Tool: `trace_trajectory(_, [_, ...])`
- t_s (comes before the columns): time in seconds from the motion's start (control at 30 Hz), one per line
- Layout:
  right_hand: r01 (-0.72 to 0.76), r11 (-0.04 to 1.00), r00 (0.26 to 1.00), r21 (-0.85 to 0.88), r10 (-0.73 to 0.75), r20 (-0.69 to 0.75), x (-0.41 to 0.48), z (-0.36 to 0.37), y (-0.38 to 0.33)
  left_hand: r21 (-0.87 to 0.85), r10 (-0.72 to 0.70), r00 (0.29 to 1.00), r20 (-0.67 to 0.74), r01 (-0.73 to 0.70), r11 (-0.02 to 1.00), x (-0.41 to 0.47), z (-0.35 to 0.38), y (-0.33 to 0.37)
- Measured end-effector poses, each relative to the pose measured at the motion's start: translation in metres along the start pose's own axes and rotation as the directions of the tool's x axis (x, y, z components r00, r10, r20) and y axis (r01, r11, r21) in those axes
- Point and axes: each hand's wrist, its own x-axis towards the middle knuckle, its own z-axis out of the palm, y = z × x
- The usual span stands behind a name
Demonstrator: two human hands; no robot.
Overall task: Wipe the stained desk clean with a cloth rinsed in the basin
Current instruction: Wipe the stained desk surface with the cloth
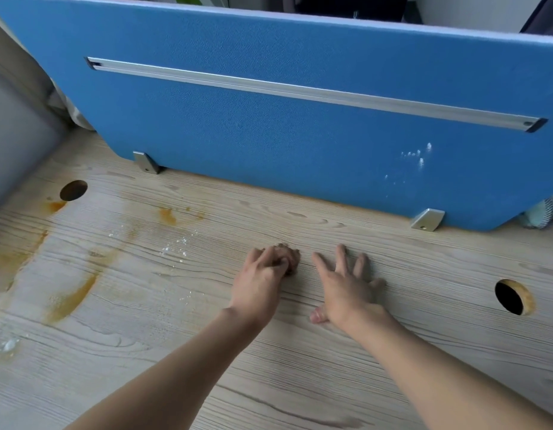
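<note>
1. Grips a small brown cloth (290, 258) in the left hand (263, 276), fingers curled round it, the wad pressed on the desk (269, 373) near its middle.
2. Lays the right hand (343, 291) flat on the wood just beside the cloth, fingers straight and spread, holding nothing.
3. Shows orange stains (71, 298) and white specks (175, 249) on the desk's left part, apart from the cloth.
4. Faces a blue partition (300, 135) along the far edge, with a left hole (73, 190) and a right hole (511, 297) cut through the top.
</note>
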Motion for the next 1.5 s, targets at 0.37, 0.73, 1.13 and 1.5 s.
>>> trace_trajectory(0.37, [0.03, 1.0, 0.999, 0.004, -0.031, 0.016, 0.008, -0.006, 0.005, 0.006, -0.048, 0.997, 0.056, 0.048, 0.999, 0.02, 0.002, -0.01])
trace_trajectory(0.73, [0.051, 0.999, 0.999, -0.011, -0.051, 0.01, 0.008, -0.006, 0.005, 0.011, 0.003, 0.996, 0.088, -0.004, 1.0, 0.033, 0.006, -0.005])
trace_trajectory(1.13, [0.022, 0.999, 0.999, 0.036, -0.021, -0.025, 0.015, -0.01, 0.023, 0.049, -0.073, 0.988, 0.139, 0.067, 0.997, 0.058, 0.001, -0.002])
trace_trajectory(1.5, [0.036, 0.999, 0.999, 0.034, -0.035, -0.029, 0.017, -0.005, 0.025, 0.052, -0.166, 0.983, 0.075, 0.163, 0.985, 0.089, 0.007, -0.002])
